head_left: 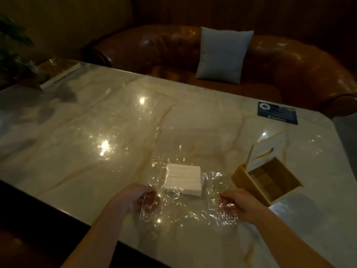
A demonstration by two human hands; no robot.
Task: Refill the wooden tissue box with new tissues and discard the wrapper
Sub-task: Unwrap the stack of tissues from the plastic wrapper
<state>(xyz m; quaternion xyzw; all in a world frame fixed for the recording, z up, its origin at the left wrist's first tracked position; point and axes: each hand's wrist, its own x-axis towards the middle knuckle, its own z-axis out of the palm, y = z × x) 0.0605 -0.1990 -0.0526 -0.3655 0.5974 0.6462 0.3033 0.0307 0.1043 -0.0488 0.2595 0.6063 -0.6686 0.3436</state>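
On the table before me, the white tissues sit bare in a neat stack on the spread-out clear wrapper, near the open, empty wooden box. My left hand and right hand pinch the wrapper's near edge, fingers curled. Next, I judge, the stack must go into the box.

1. Pale, veined, glossy worktop with bright light reflections left of centre.
2. Brown leather sofa along the far side.
3. Pale blue-grey cushion, upright against the sofa back.
4. Dark blue printed card, flat near the far right corner.
5. Leafy plant, far left, near a flat light-edged board.
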